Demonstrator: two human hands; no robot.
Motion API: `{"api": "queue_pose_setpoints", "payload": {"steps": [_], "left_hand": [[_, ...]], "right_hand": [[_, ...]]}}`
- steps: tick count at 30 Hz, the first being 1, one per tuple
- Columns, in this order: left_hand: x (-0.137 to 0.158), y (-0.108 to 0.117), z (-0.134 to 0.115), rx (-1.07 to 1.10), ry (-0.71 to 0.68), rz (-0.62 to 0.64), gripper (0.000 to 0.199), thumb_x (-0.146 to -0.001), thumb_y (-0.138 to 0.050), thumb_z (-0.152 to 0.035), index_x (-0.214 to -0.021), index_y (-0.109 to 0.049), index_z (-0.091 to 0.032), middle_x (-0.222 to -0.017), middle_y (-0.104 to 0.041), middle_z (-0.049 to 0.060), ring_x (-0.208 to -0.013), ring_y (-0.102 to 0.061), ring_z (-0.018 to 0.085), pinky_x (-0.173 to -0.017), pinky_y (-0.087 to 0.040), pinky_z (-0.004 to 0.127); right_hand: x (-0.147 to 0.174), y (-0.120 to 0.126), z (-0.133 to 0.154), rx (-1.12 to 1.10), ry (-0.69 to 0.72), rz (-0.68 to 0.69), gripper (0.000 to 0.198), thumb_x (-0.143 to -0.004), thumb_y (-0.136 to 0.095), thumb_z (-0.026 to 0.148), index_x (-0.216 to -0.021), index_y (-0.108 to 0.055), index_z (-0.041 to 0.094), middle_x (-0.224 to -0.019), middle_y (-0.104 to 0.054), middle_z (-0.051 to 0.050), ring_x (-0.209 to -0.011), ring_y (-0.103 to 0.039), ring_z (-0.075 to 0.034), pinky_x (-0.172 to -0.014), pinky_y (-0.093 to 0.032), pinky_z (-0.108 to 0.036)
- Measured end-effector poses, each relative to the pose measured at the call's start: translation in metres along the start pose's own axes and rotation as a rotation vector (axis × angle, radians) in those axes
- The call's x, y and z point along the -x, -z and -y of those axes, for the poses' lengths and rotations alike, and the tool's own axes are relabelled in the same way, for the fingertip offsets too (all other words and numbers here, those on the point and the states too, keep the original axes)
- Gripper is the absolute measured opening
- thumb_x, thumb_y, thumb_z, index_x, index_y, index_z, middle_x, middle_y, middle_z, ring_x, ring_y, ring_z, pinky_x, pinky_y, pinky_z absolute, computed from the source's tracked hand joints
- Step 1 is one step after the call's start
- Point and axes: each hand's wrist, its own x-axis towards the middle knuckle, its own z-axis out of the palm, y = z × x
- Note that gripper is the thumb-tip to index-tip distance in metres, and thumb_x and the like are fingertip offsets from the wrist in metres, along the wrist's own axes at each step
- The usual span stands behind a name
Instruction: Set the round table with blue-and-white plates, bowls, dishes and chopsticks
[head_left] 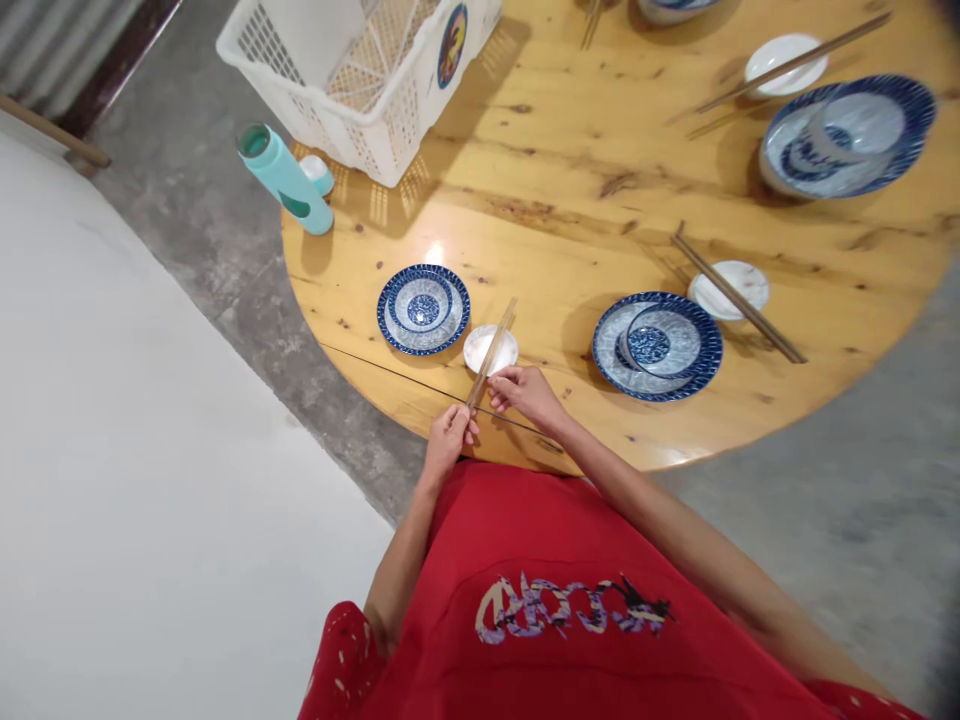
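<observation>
A pair of wooden chopsticks lies slanted across a small white dish near the table's edge. My left hand is closed on the near end of the chopsticks. My right hand has its fingers curled together at the dish's near rim, just right of the chopsticks; what they pinch, if anything, is hidden. Left of the dish sits a blue-and-white plate with a matching bowl on it.
To the right are another plate with a bowl and a dish with chopsticks. A further bowl setting stands beyond. A white plastic basket and a turquoise bottle are at the back left of the round wooden table.
</observation>
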Motion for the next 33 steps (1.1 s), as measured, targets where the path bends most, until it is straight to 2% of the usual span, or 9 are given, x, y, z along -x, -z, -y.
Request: {"api": "queue_pose_setpoints", "payload": {"steps": [4,8,11,14,16,18,22,28,33], "left_hand": [[0.0,-0.002,-0.001,-0.013,0.063,-0.039,0.038,-0.097,-0.056,-0.054,-0.09,-0.069,-0.019,-0.079,-0.069,0.004,-0.067,-0.063,0.014,-0.06,-0.05,0.023],[0.001,-0.002,0.0,-0.027,0.119,-0.126,0.033,-0.099,-0.062,-0.041,-0.122,-0.065,-0.018,-0.12,-0.067,0.01,-0.102,-0.067,0.022,-0.086,-0.06,0.039],[0.0,-0.003,0.0,-0.026,0.107,-0.127,0.037,-0.099,-0.063,-0.037,-0.131,-0.061,-0.018,-0.132,-0.062,0.011,-0.111,-0.065,0.024,-0.094,-0.058,0.046],[-0.004,-0.004,-0.003,-0.017,0.073,-0.074,0.033,-0.099,-0.06,-0.045,-0.114,-0.067,-0.017,-0.109,-0.069,0.008,-0.09,-0.067,0.018,-0.077,-0.059,0.033],[-0.009,-0.005,-0.004,0.01,0.033,-0.049,0.04,-0.096,-0.06,-0.055,-0.095,-0.069,-0.016,-0.082,-0.067,0.004,-0.067,-0.06,0.012,-0.06,-0.05,0.022],[-0.015,-0.006,-0.004,0.051,0.005,-0.065,0.047,-0.089,-0.063,-0.061,-0.084,-0.066,-0.015,-0.067,-0.062,0.001,-0.054,-0.049,0.008,-0.05,-0.04,0.019],[-0.024,-0.005,-0.002,0.073,0.02,-0.09,0.05,-0.079,-0.069,-0.064,-0.084,-0.067,-0.014,-0.066,-0.063,0.0,-0.049,-0.046,0.008,-0.047,-0.037,0.019],[-0.026,-0.003,-0.006,0.075,0.04,-0.116,0.053,-0.076,-0.071,-0.064,-0.089,-0.07,-0.012,-0.067,-0.066,0.001,-0.05,-0.048,0.008,-0.048,-0.039,0.02],[-0.027,-0.004,-0.01,0.088,0.039,-0.117,0.053,-0.075,-0.072,-0.064,-0.085,-0.07,-0.012,-0.066,-0.067,0.002,-0.051,-0.051,0.009,-0.049,-0.041,0.02]], "right_hand": [[0.0,-0.001,0.003,0.003,0.002,0.012,0.013,-0.085,-0.063,0.018,-0.072,-0.064,0.015,-0.063,-0.066,-0.002,-0.051,-0.064,-0.013,-0.049,-0.053,-0.02],[-0.003,-0.002,0.006,0.035,0.011,0.014,0.014,-0.086,-0.06,0.015,-0.072,-0.063,0.016,-0.06,-0.066,-0.002,-0.051,-0.064,-0.014,-0.049,-0.053,-0.021],[-0.004,-0.005,0.007,0.059,0.011,0.015,0.016,-0.087,-0.055,0.013,-0.073,-0.062,0.016,-0.061,-0.066,-0.002,-0.052,-0.064,-0.014,-0.048,-0.052,-0.021],[-0.003,-0.007,0.007,0.099,0.01,0.003,0.018,-0.089,-0.051,0.012,-0.075,-0.061,0.017,-0.059,-0.064,0.0,-0.051,-0.063,-0.014,-0.05,-0.051,-0.021],[-0.004,-0.006,0.007,0.112,0.006,-0.024,0.019,-0.089,-0.051,0.012,-0.075,-0.061,0.017,-0.057,-0.064,0.0,-0.051,-0.064,-0.015,-0.051,-0.051,-0.021],[-0.007,-0.005,0.007,0.127,0.009,-0.058,0.018,-0.088,-0.051,0.012,-0.075,-0.063,0.016,-0.058,-0.065,0.0,-0.052,-0.065,-0.015,-0.052,-0.05,-0.021],[-0.012,0.0,0.01,0.172,0.042,-0.11,0.015,-0.085,-0.054,0.011,-0.076,-0.065,0.016,-0.06,-0.067,0.001,-0.056,-0.066,-0.014,-0.056,-0.048,-0.019],[-0.011,0.002,0.019,0.217,0.07,-0.115,0.016,-0.083,-0.055,0.011,-0.075,-0.068,0.015,-0.059,-0.066,0.0,-0.059,-0.065,-0.013,-0.064,-0.046,-0.021],[-0.009,0.004,0.022,0.206,0.085,-0.118,0.014,-0.083,-0.058,0.016,-0.079,-0.072,0.014,-0.058,-0.064,0.0,-0.057,-0.061,-0.014,-0.06,-0.042,-0.022]]}}
